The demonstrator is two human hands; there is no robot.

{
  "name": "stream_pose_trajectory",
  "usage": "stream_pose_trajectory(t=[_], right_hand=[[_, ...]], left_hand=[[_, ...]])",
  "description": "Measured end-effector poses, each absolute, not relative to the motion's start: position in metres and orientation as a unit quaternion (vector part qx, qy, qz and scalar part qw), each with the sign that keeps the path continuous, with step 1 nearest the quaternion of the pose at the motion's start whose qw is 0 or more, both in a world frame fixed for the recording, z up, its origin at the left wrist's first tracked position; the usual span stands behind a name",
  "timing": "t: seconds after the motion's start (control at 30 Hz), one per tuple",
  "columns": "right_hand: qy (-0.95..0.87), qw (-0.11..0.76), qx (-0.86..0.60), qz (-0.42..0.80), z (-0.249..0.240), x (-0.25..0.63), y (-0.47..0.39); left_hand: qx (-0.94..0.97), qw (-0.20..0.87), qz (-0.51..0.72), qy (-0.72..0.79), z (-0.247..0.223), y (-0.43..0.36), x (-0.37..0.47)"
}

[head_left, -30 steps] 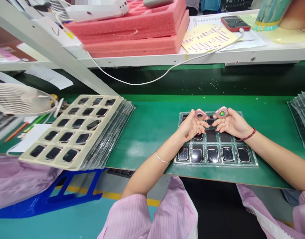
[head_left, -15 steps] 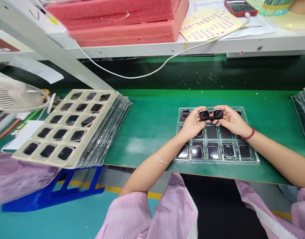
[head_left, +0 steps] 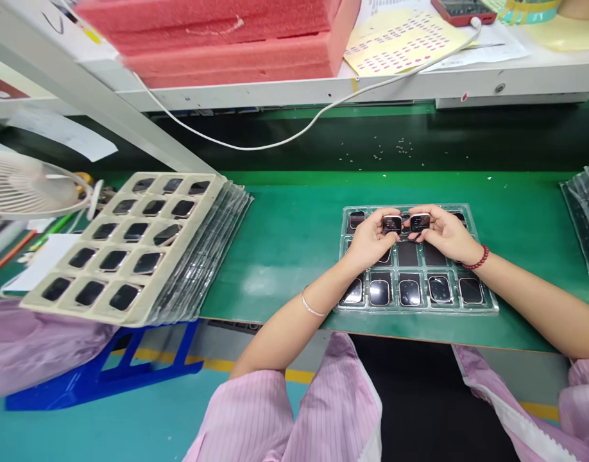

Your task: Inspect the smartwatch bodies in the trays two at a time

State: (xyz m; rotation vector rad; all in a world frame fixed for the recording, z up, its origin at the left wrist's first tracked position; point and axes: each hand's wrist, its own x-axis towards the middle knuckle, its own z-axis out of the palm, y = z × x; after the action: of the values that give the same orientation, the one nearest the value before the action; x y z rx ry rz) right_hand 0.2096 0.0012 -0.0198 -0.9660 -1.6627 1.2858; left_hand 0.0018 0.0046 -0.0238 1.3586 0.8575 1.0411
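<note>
Over a clear plastic tray, each of my hands holds a smartwatch case with a dark square screen and a pale metal rim. My left hand pinches one watch case between thumb and fingers. Beside it, my right hand grips another watch case, screen tilted up toward me. A small gap separates the two. Several similar watch cases lie in the tray's front row, one of them a watch case below my hands. Two middle pockets show only dark squares. My hands cover part of the back rows.
On the left, a cream tray of watch cases tops a stack of clear trays. Beyond it is a white fan. More clear trays stand at the right edge. A white cable droops from the shelf holding red foam.
Both watch cases remain in my hands and have tilted slightly, so their screens reflect differently. The whole view has shifted a little.
</note>
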Motion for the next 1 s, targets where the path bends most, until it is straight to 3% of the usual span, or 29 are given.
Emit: stream_pose_trajectory(t=[1.0], right_hand=[[-0.663, 0.396, -0.38, 0.509, -0.0189, 0.2088, 0.0008]], left_hand=[[0.579, 0.577, 0.446, 0.366, -0.0238, 0.0048, 0.0017]])
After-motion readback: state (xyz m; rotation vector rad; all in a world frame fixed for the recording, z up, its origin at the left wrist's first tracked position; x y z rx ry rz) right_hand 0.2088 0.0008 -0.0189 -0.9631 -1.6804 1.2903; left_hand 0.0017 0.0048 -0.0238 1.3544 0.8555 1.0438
